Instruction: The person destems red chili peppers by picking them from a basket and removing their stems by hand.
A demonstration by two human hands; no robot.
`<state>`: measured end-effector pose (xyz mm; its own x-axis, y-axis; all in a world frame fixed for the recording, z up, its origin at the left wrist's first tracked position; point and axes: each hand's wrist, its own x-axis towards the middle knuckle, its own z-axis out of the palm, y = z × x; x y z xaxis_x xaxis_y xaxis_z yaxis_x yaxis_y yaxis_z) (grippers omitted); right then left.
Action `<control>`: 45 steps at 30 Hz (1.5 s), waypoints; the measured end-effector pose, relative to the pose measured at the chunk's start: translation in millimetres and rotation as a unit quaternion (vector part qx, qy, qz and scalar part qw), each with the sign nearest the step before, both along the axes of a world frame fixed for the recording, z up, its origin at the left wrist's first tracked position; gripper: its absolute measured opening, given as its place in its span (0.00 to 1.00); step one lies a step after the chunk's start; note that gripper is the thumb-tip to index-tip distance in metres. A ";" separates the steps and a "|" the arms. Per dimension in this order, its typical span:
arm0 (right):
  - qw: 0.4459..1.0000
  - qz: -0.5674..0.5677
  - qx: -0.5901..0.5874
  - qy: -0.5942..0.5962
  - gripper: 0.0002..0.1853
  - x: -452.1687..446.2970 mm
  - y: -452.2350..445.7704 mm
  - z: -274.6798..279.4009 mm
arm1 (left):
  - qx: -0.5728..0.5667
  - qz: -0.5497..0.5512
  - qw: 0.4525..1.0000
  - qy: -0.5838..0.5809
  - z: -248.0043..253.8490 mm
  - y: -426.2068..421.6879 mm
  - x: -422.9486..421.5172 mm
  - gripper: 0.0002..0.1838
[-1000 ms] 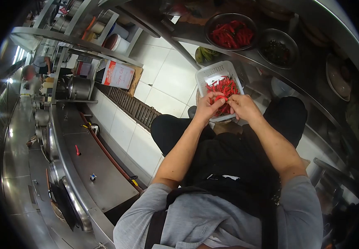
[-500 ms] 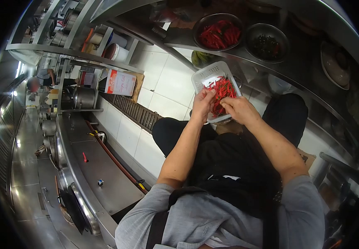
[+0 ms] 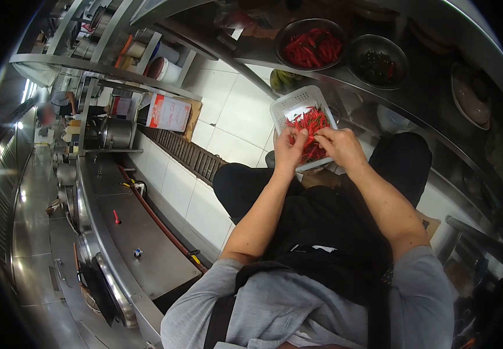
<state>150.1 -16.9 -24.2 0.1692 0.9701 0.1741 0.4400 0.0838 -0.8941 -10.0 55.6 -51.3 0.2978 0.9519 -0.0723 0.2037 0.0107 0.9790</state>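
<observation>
Small red chili peppers [image 3: 314, 118], some with green stems, lie in a white perforated plastic basket [image 3: 281, 106] in front of my knees. Over the near part of the basket my left hand [image 3: 290, 149] is closed, thumb and fingers pinching a red chili pepper. My right hand [image 3: 341, 149] is close beside it at the basket's right side. Its thumb and forefinger pinch at a chili pepper too, next to the left fingertips. The fingers partly cover the peppers below them.
On the metal shelf [image 3: 431, 110] ahead stand a metal bowl of larger red chilies [image 3: 312, 47] and a bowl holding dark pieces [image 3: 378, 65]. Green bananas [image 3: 284, 79] sit behind the basket. A steel counter [image 3: 141, 232] runs along my left; a person [image 3: 65, 103] is far off.
Both hands have shifted slightly within the basket area, and the right fingers have drawn back a little to the right. The basket stays in nearly the same place.
</observation>
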 end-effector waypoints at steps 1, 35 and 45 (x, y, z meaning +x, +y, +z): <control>0.996 -0.001 -0.032 0.080 0.09 1.2 0.1 -0.1 | 0.000 0.002 1.000 -0.002 4.4 0.7 -2.1 0.09; 0.991 0.025 0.042 -0.123 0.10 48.9 -15.0 36.8 | 0.097 -0.242 0.755 0.602 -70.4 157.3 39.9 0.16; 0.992 -0.008 -0.059 -0.110 0.11 67.6 7.4 25.2 | 0.064 -0.245 0.786 0.564 -100.5 176.6 37.7 0.18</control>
